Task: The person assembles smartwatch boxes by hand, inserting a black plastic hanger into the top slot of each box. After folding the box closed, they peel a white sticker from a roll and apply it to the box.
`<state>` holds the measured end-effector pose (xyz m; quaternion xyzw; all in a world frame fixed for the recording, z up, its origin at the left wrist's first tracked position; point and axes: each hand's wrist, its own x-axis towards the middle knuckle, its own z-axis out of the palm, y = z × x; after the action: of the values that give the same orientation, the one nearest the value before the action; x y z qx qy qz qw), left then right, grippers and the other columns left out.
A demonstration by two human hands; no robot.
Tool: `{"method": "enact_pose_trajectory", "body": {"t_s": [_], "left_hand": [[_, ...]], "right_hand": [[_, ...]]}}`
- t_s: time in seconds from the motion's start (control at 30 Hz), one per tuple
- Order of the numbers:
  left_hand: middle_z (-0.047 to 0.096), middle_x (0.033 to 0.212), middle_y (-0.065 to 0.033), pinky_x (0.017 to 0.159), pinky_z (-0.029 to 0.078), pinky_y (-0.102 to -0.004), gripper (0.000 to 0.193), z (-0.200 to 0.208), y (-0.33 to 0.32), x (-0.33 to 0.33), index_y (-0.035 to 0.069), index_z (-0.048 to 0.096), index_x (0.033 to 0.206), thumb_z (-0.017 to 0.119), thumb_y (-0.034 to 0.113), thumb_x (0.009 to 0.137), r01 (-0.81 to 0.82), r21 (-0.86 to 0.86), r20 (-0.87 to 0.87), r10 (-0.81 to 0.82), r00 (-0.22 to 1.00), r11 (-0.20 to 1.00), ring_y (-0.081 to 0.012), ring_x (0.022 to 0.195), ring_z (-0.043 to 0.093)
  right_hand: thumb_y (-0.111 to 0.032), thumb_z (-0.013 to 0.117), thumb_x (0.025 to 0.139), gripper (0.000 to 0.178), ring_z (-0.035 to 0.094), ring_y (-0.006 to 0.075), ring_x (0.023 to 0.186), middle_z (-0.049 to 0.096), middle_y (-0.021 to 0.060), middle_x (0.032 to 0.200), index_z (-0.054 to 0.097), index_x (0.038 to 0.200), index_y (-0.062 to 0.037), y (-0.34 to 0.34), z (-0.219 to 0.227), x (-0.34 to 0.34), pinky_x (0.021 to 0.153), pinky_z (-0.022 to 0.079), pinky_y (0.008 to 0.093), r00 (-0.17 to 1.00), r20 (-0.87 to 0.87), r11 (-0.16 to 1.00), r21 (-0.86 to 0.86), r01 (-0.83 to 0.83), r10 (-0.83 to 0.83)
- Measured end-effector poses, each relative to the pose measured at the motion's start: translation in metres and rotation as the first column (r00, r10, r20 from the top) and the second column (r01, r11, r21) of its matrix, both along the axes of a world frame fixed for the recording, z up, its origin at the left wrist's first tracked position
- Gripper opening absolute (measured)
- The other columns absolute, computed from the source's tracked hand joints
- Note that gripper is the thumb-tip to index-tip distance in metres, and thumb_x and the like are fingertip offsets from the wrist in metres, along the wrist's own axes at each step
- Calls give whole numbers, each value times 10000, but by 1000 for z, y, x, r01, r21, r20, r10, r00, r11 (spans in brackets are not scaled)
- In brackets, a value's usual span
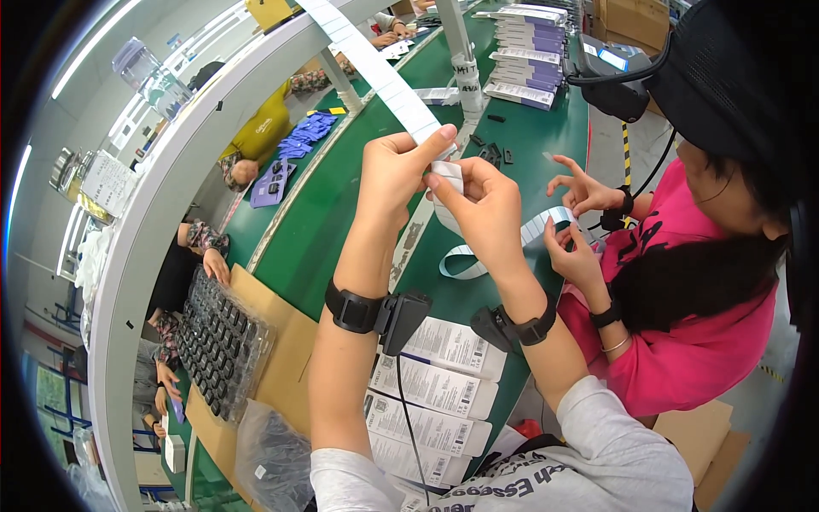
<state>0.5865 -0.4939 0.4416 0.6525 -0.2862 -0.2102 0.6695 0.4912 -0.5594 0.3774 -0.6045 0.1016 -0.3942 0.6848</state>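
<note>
A long strip of white labels [381, 81] comes down from the shelf frame at the top into my two raised hands. My left hand [391, 175] pinches it between thumb and fingers. Close beside it, my right hand [488, 209] is also closed on the strip, with a short piece showing between the fingertips. Below my hands the strip hangs down, curls in a loop [463, 264] over the green table and runs right to a co-worker's hands [580, 209]. My fingers partly hide how the strip is folded where I grip it.
Several white printed boxes [435, 384] lie under my forearms. Stacked boxes [527, 55] stand at the far end of the green table [299, 264]. Small black parts [490, 152] lie beyond my hands. At left are a tray of black pieces [222, 341], a shelf post [111, 341] and other people's hands.
</note>
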Motion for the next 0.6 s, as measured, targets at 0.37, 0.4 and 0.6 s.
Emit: {"method": "enact_pose_trajectory", "body": {"t_s": [0.37,0.4,0.6], "left_hand": [[692,1125,-169,858,528,-327,977,-20,40,-14,-81,401,1404,252,761,931,193,313,-198,-135,971,930,-202,976,659],[681,1152,-177,882,524,-335,927,-39,46,-16,-69,395,1419,319,726,949,203,325,-218,-136,967,924,-213,1016,654],[563,1334,-210,1019,441,-400,781,-117,57,-77,-21,496,1368,813,383,780,90,432,618,-367,695,897,-292,1193,580]], "right_hand": [[-10,816,746,275,723,233,837,713,106,924,658,968,-56,66,2,-153,694,578,313,986,137,818,-575,5,91],[2,802,763,277,730,257,856,714,119,932,649,987,-52,60,-2,-159,706,586,330,989,121,828,-560,-1,83],[43,751,797,331,732,305,856,701,147,971,600,1084,-25,69,22,-250,770,605,404,876,337,888,-418,-190,346]]}}
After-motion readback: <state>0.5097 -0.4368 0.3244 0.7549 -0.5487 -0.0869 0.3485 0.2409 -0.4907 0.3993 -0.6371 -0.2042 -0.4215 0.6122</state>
